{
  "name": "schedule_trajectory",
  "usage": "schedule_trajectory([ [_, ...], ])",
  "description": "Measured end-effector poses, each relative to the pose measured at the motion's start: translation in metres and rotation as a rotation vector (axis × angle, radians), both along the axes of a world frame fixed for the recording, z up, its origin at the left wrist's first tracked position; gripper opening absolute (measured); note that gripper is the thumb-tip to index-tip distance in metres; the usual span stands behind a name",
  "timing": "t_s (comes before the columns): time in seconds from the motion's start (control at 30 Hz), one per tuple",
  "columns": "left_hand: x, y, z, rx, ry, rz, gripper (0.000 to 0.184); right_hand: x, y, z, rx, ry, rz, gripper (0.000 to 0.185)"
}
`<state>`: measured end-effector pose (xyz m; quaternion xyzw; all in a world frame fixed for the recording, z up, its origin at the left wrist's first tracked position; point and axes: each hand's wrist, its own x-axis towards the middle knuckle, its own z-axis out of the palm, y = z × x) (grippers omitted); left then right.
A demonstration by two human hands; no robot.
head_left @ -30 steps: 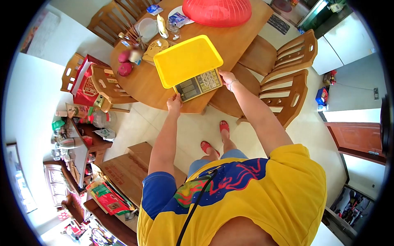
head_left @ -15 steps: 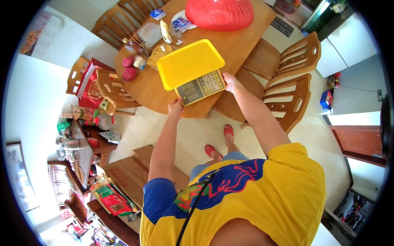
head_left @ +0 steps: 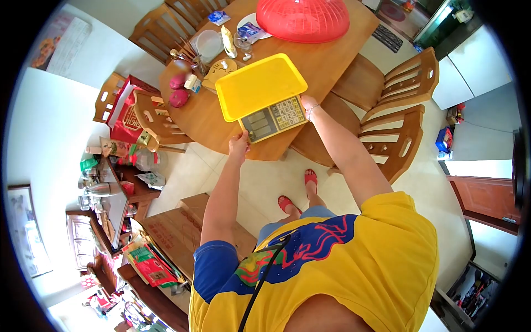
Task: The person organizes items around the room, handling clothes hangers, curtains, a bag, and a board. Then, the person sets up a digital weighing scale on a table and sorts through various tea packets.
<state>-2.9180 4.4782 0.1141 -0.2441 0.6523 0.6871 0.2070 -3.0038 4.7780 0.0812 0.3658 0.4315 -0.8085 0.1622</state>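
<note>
At the rounded end of the wooden table point(head_left: 193, 119) is a yellow price-computing scale point(head_left: 259, 126) with a yellow tray on top and a number keypad and display panel facing me. My left hand point(head_left: 239, 145) has its fingers closed on the scale's near left corner. On the scale's right edge, beside the keypad, my right hand point(head_left: 310, 104) grips it, a bracelet at the wrist. Whether the scale rests on the table or is slightly lifted, I cannot tell. Just behind the tray lies a round wooden board with a cat face point(head_left: 221, 71).
Dragon fruits point(head_left: 178, 98) sit left of the scale. Farther back are a clear container point(head_left: 209, 45), a yellow-white packet point(head_left: 228, 43) and a red mesh food cover point(head_left: 302, 21). Wooden chairs point(head_left: 395, 141) flank the table. Cardboard boxes point(head_left: 171, 232) stand on the floor at left.
The camera view has shifted slightly, so the surroundings appear a little farther right. Both hands keep the same grip on the scale.
</note>
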Motion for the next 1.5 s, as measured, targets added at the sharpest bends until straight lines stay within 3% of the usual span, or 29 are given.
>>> schedule_trajectory([
  [0.07,0.001,0.003,0.004,-0.047,0.004,0.006,0.031,-0.015,-0.001,-0.038,0.22,-0.011,-0.028,0.025],
  [0.17,0.001,0.004,0.005,-0.119,0.008,0.002,0.032,-0.024,0.003,-0.075,0.197,-0.021,-0.023,0.026],
  [0.3,0.004,0.009,0.002,-0.138,0.025,0.039,0.03,-0.013,0.002,-0.068,0.325,0.036,0.012,0.03],
  [0.4,0.005,0.008,-0.003,-0.118,0.027,0.057,0.029,-0.008,0.002,-0.081,0.741,0.124,0.213,0.032],
  [0.47,0.006,0.007,-0.006,-0.13,0.016,0.064,0.03,0.012,-0.003,-0.029,0.768,0.024,0.198,0.031],
  [0.53,0.006,0.007,-0.01,-0.14,0.008,0.069,0.03,0.003,0.005,-0.094,0.877,0.123,0.194,0.024],
  [0.6,0.005,0.005,-0.017,-0.213,-0.017,0.076,0.032,0.003,0.008,-0.105,0.987,0.222,0.188,0.019],
  [0.67,0.005,0.004,-0.021,-0.219,-0.025,0.085,0.032,0.005,0.009,-0.106,0.623,0.065,0.018,0.021],
  [0.77,0.0,-0.002,-0.043,-0.244,-0.034,0.092,0.032,0.033,0.001,-0.039,0.476,0.144,-0.066,0.022],
  [0.87,0.003,0.004,-0.028,-0.281,-0.01,0.088,0.03,0.036,0.001,-0.034,0.523,0.129,-0.035,0.019],
  [0.93,0.005,0.006,-0.017,-0.299,0.016,0.085,0.028,0.025,0.011,-0.089,0.652,0.211,0.049,0.019],
  [1.0,0.005,0.005,-0.014,-0.338,0.016,0.065,0.03,0.028,0.011,-0.081,0.781,0.292,0.134,0.018],
  [1.07,0.007,0.005,-0.007,-0.345,-0.006,0.052,0.031,0.051,-0.004,-0.001,0.466,0.114,-0.028,0.017],
  [1.13,0.006,-0.001,-0.023,-0.352,-0.03,0.038,0.032,0.057,-0.003,-0.005,0.481,0.159,-0.002,0.018],
  [1.2,0.006,-0.01,-0.054,-0.544,0.065,-0.042,0.03,0.066,0.0,-0.021,0.496,0.2,0.025,0.019],
  [1.3,0.026,-0.005,-0.031,-0.753,0.222,-0.14,0.029,0.082,0.005,-0.034,0.708,0.284,0.162,0.023],
  [1.4,0.034,-0.007,-0.023,-0.796,0.134,-0.26,0.028,0.089,0.004,-0.031,0.624,0.374,0.176,0.025],
  [1.5,0.039,-0.006,-0.036,-0.863,0.239,-0.2,0.026,0.096,0.002,-0.008,0.619,0.349,0.31,0.029],
])
